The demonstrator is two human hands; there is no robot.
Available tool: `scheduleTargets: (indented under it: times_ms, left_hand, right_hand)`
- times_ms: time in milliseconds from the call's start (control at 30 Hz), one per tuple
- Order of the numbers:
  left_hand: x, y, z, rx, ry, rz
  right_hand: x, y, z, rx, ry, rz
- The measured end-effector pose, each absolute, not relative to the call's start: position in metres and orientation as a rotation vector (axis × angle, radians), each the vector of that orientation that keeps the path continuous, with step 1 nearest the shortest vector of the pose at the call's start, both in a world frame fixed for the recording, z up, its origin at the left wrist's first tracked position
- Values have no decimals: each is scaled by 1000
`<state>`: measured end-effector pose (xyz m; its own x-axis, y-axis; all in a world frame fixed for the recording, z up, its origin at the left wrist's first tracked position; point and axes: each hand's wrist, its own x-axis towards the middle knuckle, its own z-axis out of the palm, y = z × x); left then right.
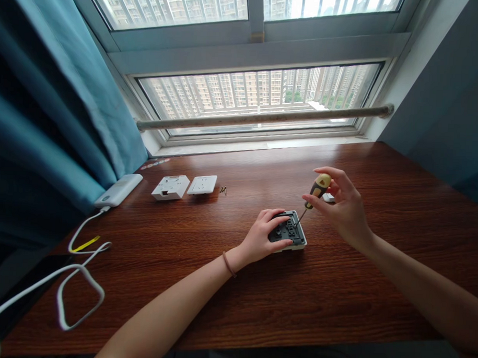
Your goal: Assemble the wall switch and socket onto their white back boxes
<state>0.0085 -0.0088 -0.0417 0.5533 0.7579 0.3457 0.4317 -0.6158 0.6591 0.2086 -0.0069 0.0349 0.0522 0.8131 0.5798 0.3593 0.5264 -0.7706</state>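
A wall socket panel (299,237) lies on the table with its dark grey back up and white edge showing. My left hand (265,233) grips it from the left, thumb at the near side and fingers over the far part, hiding some of it. In my right hand (345,206) is a screwdriver (318,189) with a yellow and black handle, pinched between thumb and fingers. The slanted shaft runs down to the panel's back, where the tip meets it. Whether a screw sits under the tip is too small to tell.
On the brown table (172,281) stand a white mounting box (170,187), a white socket faceplate (202,184) and several brass screws (223,190). A small white piece (328,198) lies behind my right hand. At left are a white power bank (119,190) and its cable (82,267).
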Motion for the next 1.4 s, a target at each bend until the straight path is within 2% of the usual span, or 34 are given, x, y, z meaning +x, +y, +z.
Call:
scheduleTargets:
  times_ms: [300, 533, 800, 1033, 1267, 1400]
  left_hand:
    - [8, -9, -40, 2268, 958, 853]
    - [9, -9, -41, 2266, 963, 861]
    - [9, -9, -40, 2276, 957, 848]
    - [8, -9, -40, 2276, 959, 853]
    - [8, -9, -41, 2270, 964, 855]
    - [9, -9, -40, 2273, 959, 860]
  right_hand:
    - [204, -12, 42, -841, -1501, 742]
    - [207, -6, 32, -1005, -1535, 500]
    - [205, -13, 37, -865, -1567, 636]
    - [207, -7, 34, -1054, -1533, 452]
    - [204, -14, 42, -838, -1517, 712]
    - [206, -12, 41, -875, -1548, 694]
